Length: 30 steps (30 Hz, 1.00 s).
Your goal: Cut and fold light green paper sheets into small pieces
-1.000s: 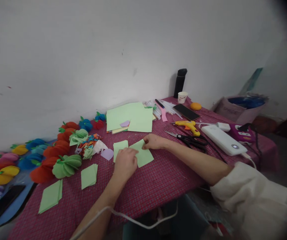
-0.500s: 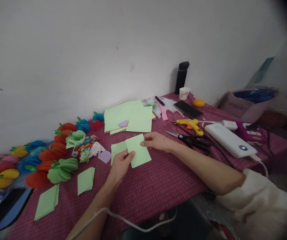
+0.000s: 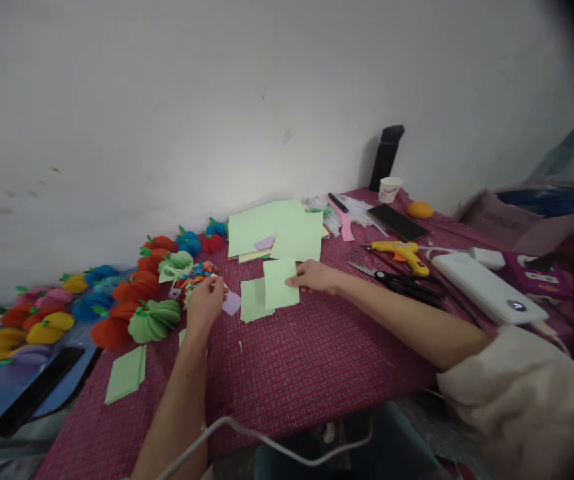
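Note:
My right hand [image 3: 313, 275] pinches a light green paper square [image 3: 281, 283] by its right edge. The square is raised over other green paper pieces [image 3: 254, 301] lying on the cloth. My left hand [image 3: 205, 303] is over a heap of coloured paper scraps [image 3: 199, 273], fingers curled together; whatever is in them is too small to make out. A lilac paper piece [image 3: 232, 304] lies just right of that hand. Under my left forearm a small green stack is mostly hidden, and another green paper stack [image 3: 125, 375] lies farther left.
Paper pumpkins [image 3: 154, 321] crowd the left side beside a black ruler [image 3: 37, 393]. Large green sheets [image 3: 297, 235] lie at the back. On the right are scissors [image 3: 397, 279], a yellow glue gun [image 3: 401, 255], a phone [image 3: 397, 222], a power bank [image 3: 489, 287] and a paper cup [image 3: 389, 190].
My left hand has let go of the green paper square and moved left to the scraps. My right hand still holds the square. The view has turned slightly left.

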{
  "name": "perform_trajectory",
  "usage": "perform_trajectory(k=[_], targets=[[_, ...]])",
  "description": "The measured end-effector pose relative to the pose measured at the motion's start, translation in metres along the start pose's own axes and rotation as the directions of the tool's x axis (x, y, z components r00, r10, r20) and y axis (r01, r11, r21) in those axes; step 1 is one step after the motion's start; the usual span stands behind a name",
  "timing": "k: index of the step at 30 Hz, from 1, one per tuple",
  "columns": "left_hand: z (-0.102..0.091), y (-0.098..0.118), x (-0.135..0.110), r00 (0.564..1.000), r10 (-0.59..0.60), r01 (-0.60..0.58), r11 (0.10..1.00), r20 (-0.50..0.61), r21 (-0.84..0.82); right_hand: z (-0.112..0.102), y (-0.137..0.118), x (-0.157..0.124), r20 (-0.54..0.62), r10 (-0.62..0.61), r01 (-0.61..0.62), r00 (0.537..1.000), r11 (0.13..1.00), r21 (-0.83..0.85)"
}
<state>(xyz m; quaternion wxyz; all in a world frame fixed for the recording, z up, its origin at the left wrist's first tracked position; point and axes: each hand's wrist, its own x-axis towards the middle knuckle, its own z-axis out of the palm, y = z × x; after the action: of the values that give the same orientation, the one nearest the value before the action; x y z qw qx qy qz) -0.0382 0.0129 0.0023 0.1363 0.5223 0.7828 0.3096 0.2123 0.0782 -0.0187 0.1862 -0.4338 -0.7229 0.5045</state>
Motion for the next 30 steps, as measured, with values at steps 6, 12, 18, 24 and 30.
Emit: perform_trajectory(k=[6,12,18,24,30], targets=[[0.006,-0.006,-0.003,0.969,0.085,-0.176,0.895,0.231,0.41,0.034,-0.024,0.035,0.053,0.069,-0.046,0.996,0.939,-0.341],[0.006,-0.001,-0.012,0.958,0.114,-0.22,0.883,0.265,0.416,0.046,-0.031,0.041,-0.051,0.028,-0.052,0.998,0.832,-0.552],[0.005,0.006,-0.018,0.955,0.129,-0.243,0.856,0.266,0.457,0.05,-0.039,0.025,-0.159,-0.056,-0.066,0.986,0.736,-0.674],[0.003,0.01,-0.02,0.986,0.119,-0.158,0.881,0.115,0.445,-0.026,-0.02,0.03,-0.584,-0.059,-0.359,0.81,0.738,-0.572],[0.007,0.012,-0.022,0.983,0.171,-0.183,0.957,0.074,0.226,-0.085,0.025,0.041,-0.595,0.204,-0.276,0.777,0.961,-0.031]])
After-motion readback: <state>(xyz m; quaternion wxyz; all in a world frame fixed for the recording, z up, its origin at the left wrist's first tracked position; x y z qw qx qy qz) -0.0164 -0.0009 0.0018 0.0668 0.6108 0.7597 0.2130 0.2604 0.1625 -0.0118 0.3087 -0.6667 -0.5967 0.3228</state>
